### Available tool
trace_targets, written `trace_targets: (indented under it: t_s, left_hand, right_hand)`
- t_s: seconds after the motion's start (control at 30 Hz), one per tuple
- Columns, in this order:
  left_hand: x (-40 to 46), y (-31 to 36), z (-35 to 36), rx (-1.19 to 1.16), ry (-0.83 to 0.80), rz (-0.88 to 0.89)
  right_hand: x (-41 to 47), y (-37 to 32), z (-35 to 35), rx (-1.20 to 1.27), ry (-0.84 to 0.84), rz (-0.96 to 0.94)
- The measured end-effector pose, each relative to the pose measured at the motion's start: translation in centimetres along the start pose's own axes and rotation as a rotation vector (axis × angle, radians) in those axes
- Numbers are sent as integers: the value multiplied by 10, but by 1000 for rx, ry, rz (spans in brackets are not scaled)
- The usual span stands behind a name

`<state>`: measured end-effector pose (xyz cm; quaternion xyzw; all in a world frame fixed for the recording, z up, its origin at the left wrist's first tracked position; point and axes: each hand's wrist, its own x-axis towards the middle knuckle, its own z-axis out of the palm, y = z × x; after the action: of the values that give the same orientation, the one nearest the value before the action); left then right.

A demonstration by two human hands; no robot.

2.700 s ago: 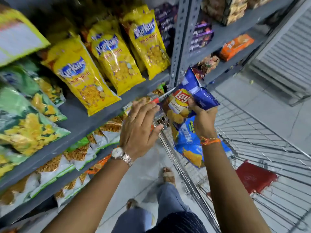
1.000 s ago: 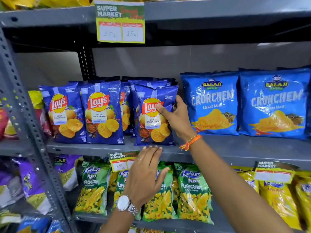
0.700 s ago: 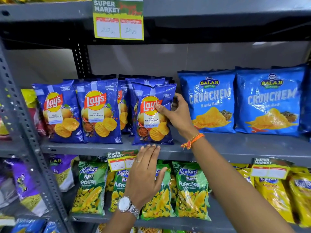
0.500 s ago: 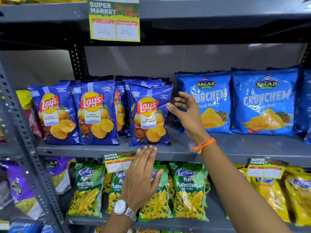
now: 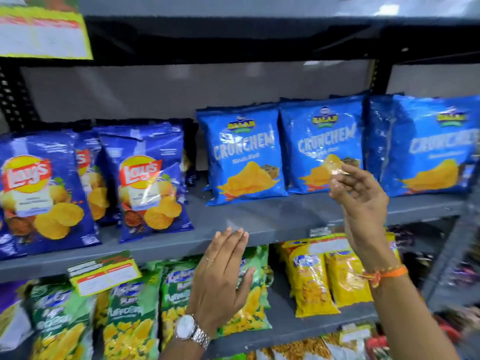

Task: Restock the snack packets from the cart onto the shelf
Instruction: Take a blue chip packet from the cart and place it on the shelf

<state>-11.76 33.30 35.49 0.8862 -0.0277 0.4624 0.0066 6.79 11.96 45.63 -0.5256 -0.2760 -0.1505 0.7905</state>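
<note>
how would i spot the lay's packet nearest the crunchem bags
Find the grey middle shelf with dark blue packets on its left and lighter blue Crunchem bags on its right. The Lay's packet is the rightmost dark blue one, tilted, beside the bare gap.

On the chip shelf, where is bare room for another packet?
Bare shelf lies between the front Lay's packet and the leftmost Crunchem bag, plus the front strip below the Crunchem bags. The Lay's rows and the shelf below are crowded.
</note>
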Motion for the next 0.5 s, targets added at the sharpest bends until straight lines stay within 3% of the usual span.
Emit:
trace_targets:
  t_s: [0.23,0.37,0.5]
  left_hand:
    - [42,71,59,-36,-54,32]
    - [36,128,105,-181,-81,162]
    - [-13,205,172,-397,-312,278]
  right_hand:
    - [-42,4,-193,-220,325,113]
    - [-98,33,-300,-386,486,318]
    - [-168,72,-377,-475,617,573]
